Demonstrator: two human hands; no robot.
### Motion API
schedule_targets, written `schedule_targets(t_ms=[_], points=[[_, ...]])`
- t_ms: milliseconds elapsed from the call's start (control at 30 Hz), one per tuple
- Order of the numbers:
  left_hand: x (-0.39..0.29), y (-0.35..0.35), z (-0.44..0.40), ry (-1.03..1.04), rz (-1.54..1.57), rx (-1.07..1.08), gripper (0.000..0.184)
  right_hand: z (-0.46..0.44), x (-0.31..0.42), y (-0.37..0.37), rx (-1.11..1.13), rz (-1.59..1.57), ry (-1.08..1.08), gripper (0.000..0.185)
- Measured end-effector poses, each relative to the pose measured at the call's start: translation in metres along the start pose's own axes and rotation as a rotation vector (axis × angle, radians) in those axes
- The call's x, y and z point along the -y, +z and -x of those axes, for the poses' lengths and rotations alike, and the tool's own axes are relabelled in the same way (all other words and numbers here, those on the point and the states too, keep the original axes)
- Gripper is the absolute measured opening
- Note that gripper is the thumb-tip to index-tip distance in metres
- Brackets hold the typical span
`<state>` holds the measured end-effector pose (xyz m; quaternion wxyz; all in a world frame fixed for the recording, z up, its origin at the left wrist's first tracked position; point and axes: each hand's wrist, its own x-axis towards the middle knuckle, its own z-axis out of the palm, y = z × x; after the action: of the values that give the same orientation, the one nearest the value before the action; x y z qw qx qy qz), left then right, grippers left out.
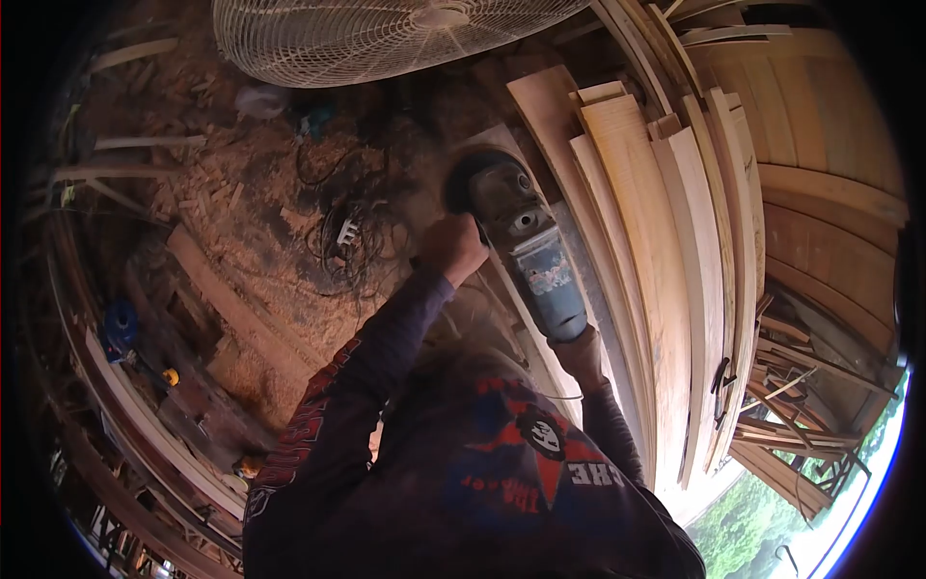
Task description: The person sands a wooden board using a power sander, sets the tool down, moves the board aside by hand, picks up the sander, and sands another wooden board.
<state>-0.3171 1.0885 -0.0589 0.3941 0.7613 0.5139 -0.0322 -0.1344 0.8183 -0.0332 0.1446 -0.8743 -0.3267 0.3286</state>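
Observation:
A grey and blue power tool [548, 275] with a dark round disc at its far end lies over a pale board [494, 141]. My left hand [453, 249] is closed at the tool's left side near the head, wrapped round what looks like its side handle. At the near end of the body, my right hand [577, 355] grips the rear of the tool, its fingers partly hidden beneath it. A thin cord shows by my right wrist. The disc's underside is hidden.
Long planks [632, 212] are stacked on the right. A large fan [386, 43] stands at the top. Tangled cables and a white power strip [348, 232] lie among wood shavings. A blue tool [121, 323] sits at the far left.

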Motion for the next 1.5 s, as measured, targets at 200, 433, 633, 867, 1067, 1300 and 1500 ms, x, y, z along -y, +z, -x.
schedule_targets(t_ms=[200, 433, 633, 867, 1067, 1300, 1500], points=[[0.017, -0.01, -0.009, -0.001, -0.016, -0.064, 0.021, -0.015, 0.027, -0.001, 0.079, -0.018, -0.04, 0.035], [0.009, -0.013, 0.018, -0.069, -0.04, -0.013, 0.021, 0.009, 0.015, 0.004, 0.069, -0.058, -0.016, 0.042], [0.007, 0.036, 0.057, 0.002, -0.07, -0.036, 0.023, 0.057, -0.026, -0.005, 0.049, -0.081, 0.038, 0.04], [-0.01, 0.071, 0.124, 0.103, -0.096, 0.06, 0.029, 0.132, -0.077, -0.009, 0.09, -0.036, 0.151, 0.038], [-0.026, 0.102, 0.169, 0.188, -0.109, 0.225, 0.026, 0.167, -0.105, 0.014, 0.021, -0.191, 0.217, 0.037], [-0.043, 0.156, 0.207, 0.481, -0.094, 0.445, 0.025, 0.201, -0.115, 0.045, -0.055, -0.334, 0.308, 0.036], [-0.064, 0.149, 0.168, 0.642, -0.149, 0.502, 0.019, 0.231, -0.107, 0.08, -0.149, -0.496, 0.436, 0.036]])
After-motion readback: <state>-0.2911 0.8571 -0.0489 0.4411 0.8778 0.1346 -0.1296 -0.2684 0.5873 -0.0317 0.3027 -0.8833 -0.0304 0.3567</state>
